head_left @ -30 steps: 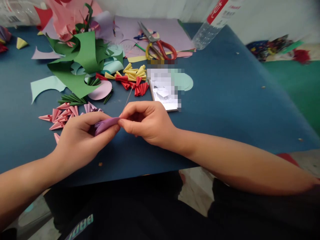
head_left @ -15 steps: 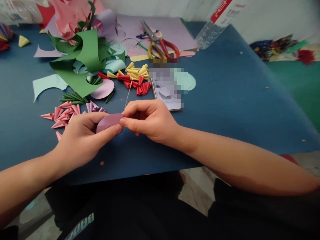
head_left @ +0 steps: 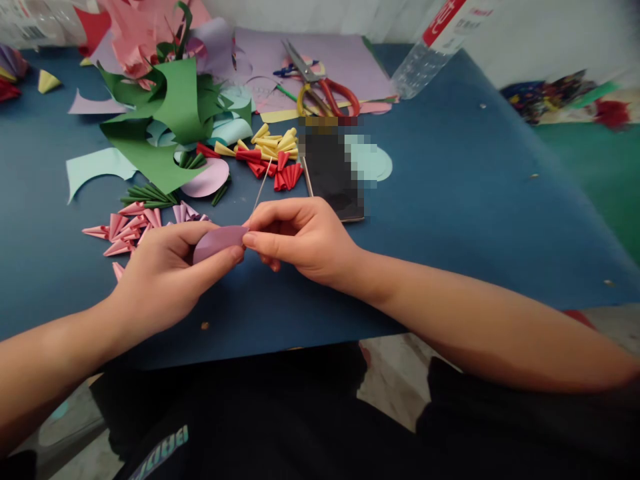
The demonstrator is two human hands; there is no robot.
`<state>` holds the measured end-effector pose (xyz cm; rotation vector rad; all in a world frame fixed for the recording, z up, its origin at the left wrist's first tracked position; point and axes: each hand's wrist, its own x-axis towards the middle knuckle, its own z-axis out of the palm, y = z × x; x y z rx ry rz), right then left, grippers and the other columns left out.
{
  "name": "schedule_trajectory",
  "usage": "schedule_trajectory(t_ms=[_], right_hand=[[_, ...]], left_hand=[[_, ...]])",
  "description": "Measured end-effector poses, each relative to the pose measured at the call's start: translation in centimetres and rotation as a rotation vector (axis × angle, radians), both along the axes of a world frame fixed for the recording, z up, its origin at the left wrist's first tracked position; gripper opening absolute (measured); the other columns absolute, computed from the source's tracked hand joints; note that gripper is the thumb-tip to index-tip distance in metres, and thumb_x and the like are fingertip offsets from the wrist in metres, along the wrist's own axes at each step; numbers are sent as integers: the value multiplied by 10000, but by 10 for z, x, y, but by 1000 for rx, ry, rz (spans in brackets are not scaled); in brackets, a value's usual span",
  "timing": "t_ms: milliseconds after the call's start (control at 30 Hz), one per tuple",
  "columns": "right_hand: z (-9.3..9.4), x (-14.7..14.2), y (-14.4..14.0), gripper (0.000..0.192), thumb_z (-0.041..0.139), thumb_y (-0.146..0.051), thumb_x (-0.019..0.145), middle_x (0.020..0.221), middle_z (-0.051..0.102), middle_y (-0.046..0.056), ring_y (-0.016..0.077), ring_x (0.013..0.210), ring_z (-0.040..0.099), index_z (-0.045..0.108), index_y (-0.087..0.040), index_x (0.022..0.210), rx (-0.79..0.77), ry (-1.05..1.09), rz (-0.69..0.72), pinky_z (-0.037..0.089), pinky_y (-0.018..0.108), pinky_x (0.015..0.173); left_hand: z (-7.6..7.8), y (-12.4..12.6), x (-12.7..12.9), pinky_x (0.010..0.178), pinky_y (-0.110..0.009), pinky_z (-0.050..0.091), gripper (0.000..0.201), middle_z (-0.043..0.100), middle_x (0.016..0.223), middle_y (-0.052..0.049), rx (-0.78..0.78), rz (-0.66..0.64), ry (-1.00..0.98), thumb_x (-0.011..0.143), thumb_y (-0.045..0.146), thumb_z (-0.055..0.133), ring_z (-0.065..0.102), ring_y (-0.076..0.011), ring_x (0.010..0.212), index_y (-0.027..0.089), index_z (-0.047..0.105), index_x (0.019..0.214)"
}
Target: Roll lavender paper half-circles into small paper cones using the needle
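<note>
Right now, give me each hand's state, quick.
Left hand: closed, holding a purple paper piece.
Right hand: fingertips closed, pinching a thin stick at the paper's end.

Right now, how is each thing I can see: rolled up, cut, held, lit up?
Lilac paper piece: curved, held by the left hand, its end pinched by the right hand
Thin stick: slanting up from the right hand
Smartphone: lying flat, screen dark
Scissors: lying down, blades close together
Yellow paper cones: rolled, heaped
Red paper cones: rolled, heaped
Pink paper cones: rolled, scattered
Green paper: cut, curved edges
Plastic bottle: top out of view
</note>
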<state>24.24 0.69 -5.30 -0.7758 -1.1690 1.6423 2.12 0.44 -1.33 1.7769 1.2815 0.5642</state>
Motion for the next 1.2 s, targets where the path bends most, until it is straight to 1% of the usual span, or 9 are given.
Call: schedule_trajectory(t_ms=[267, 467, 633, 733, 833, 933, 1000, 1067, 1200], right_hand=[[1, -1, -1, 338, 1095, -285, 704, 695, 735, -10, 83, 551, 606, 814, -133, 815, 3, 42, 2, 495, 174, 450], [2, -1, -2, 359, 1108, -318, 701, 679, 716, -20, 88, 565, 620, 822, -136, 820, 7, 8, -39, 523, 183, 487], [2, -1, -2, 364, 1109, -339, 703, 711, 732, -9, 87, 574, 609, 816, -142, 797, 34, 35, -24, 508, 192, 491], [1, -1, -2, 350, 1099, -328, 726, 715, 728, -6, 85, 572, 599, 810, -143, 794, 66, 36, -10, 488, 198, 499], [0, -1, -2, 370, 1098, -348, 730, 702, 704, -18, 80, 574, 574, 791, -148, 778, 95, 16, -19, 446, 204, 510], [0, -2, -2, 406, 1097, -390, 731, 712, 693, -23, 79, 594, 555, 769, -154, 770, 113, 14, -35, 434, 217, 536], [0, -2, -3, 412, 1096, -399, 732, 726, 702, -21, 83, 608, 559, 765, -158, 771, 132, 23, -38, 454, 227, 560], [0, -2, -3, 398, 1095, -384, 737, 741, 716, -19, 86, 621, 573, 768, -160, 774, 156, 29, -39, 482, 233, 588], [-1, -2, -3, 373, 1091, -338, 747, 760, 729, -18, 85, 631, 587, 763, -162, 768, 171, 54, -22, 521, 236, 622]], left_hand=[[1, 0, 0, 551, -328, 429, 276, 706, 699, -9, 31, -12, -20, 896, 515, 787, 579, -193, 629, 244, 832, 860], [2, -3, 1, 593, -345, 461, 265, 738, 757, -7, 115, -5, -10, 940, 514, 773, 604, -203, 679, 263, 844, 891], [0, -4, 1, 600, -341, 431, 261, 690, 727, -2, 138, -15, -13, 958, 493, 767, 557, -188, 669, 254, 828, 871], [1, -5, 1, 586, -334, 402, 291, 645, 699, 5, 144, -36, -8, 976, 472, 754, 524, -173, 650, 241, 769, 800], [2, -7, 0, 591, -331, 399, 300, 616, 680, 17, 258, -68, 11, 1008, 427, 732, 526, -162, 634, 243, 712, 771], [2, -8, 1, 684, -328, 474, 243, 722, 787, 9, 432, -102, 22, 1041, 343, 710, 636, -173, 708, 254, 707, 815], [3, -9, 1, 720, -329, 499, 250, 772, 860, -5, 501, -120, 31, 1054, 310, 705, 684, -185, 762, 256, 699, 809], [3, -9, 2, 692, -332, 489, 268, 759, 841, -9, 523, -134, 30, 1059, 309, 708, 671, -184, 735, 255, 694, 797], [7, -11, 2, 634, -339, 437, 270, 677, 739, 8, 485, -138, 33, 1056, 319, 713, 583, -169, 633, 260, 678, 795]])
